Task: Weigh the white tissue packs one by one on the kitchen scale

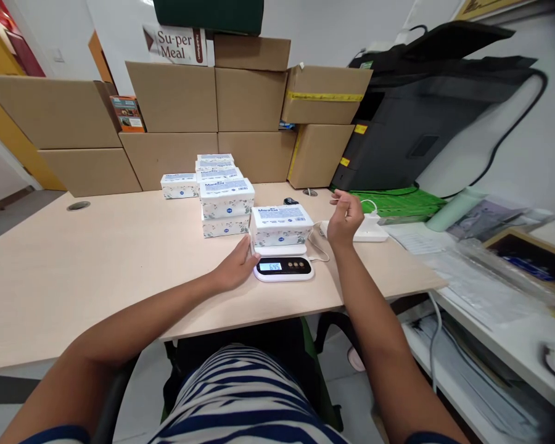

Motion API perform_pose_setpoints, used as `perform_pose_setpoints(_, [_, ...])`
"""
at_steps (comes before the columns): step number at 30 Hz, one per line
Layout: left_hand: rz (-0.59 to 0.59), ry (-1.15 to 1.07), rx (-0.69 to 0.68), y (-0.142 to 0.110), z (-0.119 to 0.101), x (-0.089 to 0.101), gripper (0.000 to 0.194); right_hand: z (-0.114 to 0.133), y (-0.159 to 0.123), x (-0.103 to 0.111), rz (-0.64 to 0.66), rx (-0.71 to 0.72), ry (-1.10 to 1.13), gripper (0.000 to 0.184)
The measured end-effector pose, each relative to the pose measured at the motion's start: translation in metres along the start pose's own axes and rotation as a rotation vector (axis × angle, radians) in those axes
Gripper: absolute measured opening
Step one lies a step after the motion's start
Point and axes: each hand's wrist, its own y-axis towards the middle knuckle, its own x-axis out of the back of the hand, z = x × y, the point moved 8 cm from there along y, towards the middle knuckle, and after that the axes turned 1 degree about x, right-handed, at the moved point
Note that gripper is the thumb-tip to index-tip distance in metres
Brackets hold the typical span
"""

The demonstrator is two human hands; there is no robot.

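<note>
A white box with blue lettering (281, 224) sits on a small white digital scale (283, 267) whose display reads 645. My left hand (237, 265) rests on the table, fingers apart, touching the scale's left edge beside the box. My right hand (345, 219) hovers just right of the box with loosely curled fingers and nothing in it. Several more of the same white boxes (226, 197) are stacked behind the scale, with one apart at the left (179, 185).
Cardboard cartons (250, 98) line the back of the wooden table (97, 259). A black printer (420, 123) stands at the right over a green mat (398, 200). A white power strip (367, 231) lies beyond my right hand. Papers and plastic sleeves (472, 271) cover the right side.
</note>
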Motion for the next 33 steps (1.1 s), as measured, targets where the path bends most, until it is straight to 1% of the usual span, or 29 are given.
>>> perform_pose_setpoints(3, [-0.015, -0.093, 0.117, -0.002, 0.006, 0.0, 0.103, 0.003, -0.002, 0.0, 0.006, -0.011, 0.015, 0.065])
perform_pose_setpoints(5, [-0.063, -0.121, 0.154, -0.003, 0.009, 0.003, 0.106, 0.008, -0.004, -0.001, 0.014, -0.007, 0.012, 0.064])
perform_pose_setpoints(7, [-0.126, -0.144, 0.141, -0.003, 0.01, 0.008, 0.101, 0.011, -0.006, -0.001, 0.012, -0.016, 0.007, 0.064])
perform_pose_setpoints(10, [-0.238, -0.168, 0.098, -0.002, 0.012, 0.017, 0.088, 0.01, -0.007, -0.002, 0.013, -0.05, 0.015, 0.065])
perform_pose_setpoints(12, [-0.277, -0.172, 0.089, -0.002, 0.013, 0.02, 0.083, 0.009, -0.008, -0.004, 0.027, -0.071, 0.03, 0.065])
perform_pose_setpoints(15, [-0.24, -0.187, 0.103, 0.0, 0.013, 0.018, 0.083, 0.007, -0.01, -0.008, 0.067, -0.089, 0.054, 0.063])
perform_pose_setpoints(18, [-0.192, -0.212, 0.117, 0.0, 0.013, 0.014, 0.083, 0.009, -0.012, -0.011, 0.106, -0.077, 0.059, 0.061])
perform_pose_setpoints(22, [-0.208, -0.22, 0.112, 0.0, 0.012, 0.015, 0.08, 0.01, -0.012, -0.011, 0.112, -0.052, 0.064, 0.057])
perform_pose_setpoints(27, [-0.187, -0.196, 0.114, 0.0, 0.012, 0.013, 0.081, 0.006, -0.013, -0.013, 0.114, -0.09, 0.087, 0.053])
perform_pose_setpoints(33, [-0.19, -0.182, 0.108, 0.0, 0.013, 0.013, 0.084, 0.004, -0.014, -0.012, 0.093, -0.11, 0.115, 0.051])
